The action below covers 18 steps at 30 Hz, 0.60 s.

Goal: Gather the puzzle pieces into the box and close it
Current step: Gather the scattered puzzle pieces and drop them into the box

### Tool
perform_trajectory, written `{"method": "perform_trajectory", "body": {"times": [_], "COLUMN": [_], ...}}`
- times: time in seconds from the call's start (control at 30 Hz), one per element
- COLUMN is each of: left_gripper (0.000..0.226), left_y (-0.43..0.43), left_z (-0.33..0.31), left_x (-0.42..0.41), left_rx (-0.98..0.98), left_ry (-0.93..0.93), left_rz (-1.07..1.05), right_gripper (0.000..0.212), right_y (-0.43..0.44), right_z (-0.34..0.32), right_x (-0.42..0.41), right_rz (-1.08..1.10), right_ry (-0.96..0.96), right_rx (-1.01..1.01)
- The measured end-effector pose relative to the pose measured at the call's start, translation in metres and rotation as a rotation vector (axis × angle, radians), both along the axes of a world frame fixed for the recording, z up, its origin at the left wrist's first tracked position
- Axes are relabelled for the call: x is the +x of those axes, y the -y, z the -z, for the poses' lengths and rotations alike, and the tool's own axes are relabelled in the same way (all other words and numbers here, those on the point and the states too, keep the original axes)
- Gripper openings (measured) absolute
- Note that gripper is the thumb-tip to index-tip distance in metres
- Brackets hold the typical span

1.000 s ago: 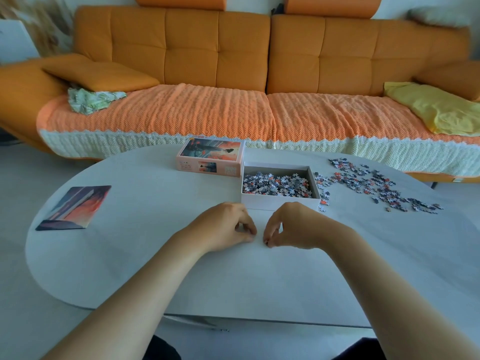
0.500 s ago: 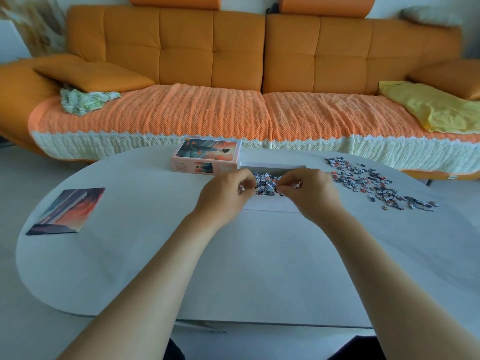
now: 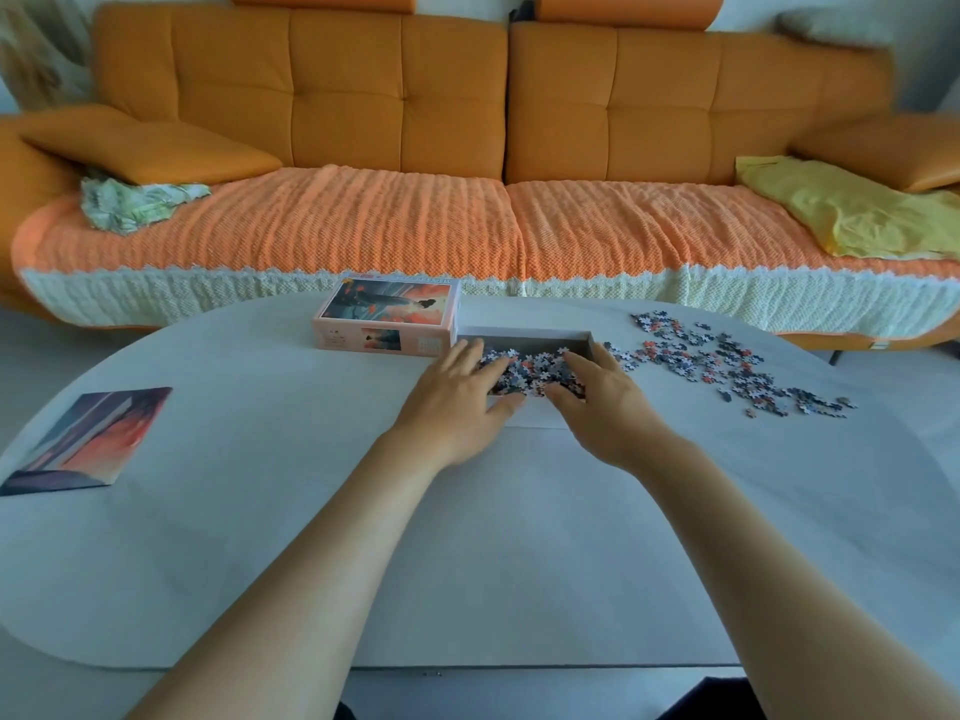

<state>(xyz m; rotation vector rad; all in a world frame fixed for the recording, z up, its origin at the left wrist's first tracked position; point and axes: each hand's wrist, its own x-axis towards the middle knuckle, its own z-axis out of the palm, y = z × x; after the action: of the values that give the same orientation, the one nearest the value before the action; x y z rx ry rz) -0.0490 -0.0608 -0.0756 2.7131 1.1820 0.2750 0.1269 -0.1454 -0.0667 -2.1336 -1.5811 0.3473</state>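
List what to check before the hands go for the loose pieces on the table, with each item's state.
1. The left hand is free: ok, fingers straight over the pieces in the box, nothing visibly held.
2. The right hand is free: ok, fingers likewise spread.
3. The box is open to receive: ok.
4. Everything is gathered: not ok, the loose pieces lie scattered on the table, right of the box.
5. The lid is at hand: ok, beside the box's left end.
6. Room left in the box: cannot tell, the hands cover much of it.
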Motion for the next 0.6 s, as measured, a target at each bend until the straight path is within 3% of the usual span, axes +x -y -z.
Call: {"method": "perform_trajectory", "body": {"times": [0.23, 0.43, 0.6], "left_gripper": [0.064, 0.048, 0.049], "left_y": [0.017, 0.050, 0.083], "left_z": [-0.009, -0.018, -0.013], "left_x": [0.000, 0.047, 0.116], "left_rx": [0.120, 0.220, 0.024], "left_ry": [0.041, 0.312, 0.371], "left_rz": [-0.097, 0.099, 0.266], "right_gripper": [0.057, 0.052, 0.051], "right_y": [0.020, 0.040, 0.055], "right_z": [-0.005, -0.003, 0.010], "right_x": [0.001, 0.045, 0.101], "right_rz": [-0.142, -0.052, 0.062], "right_ry": [-0.080, -0.044, 0.088], "right_rx": [0.027, 0.063, 0.048]}}
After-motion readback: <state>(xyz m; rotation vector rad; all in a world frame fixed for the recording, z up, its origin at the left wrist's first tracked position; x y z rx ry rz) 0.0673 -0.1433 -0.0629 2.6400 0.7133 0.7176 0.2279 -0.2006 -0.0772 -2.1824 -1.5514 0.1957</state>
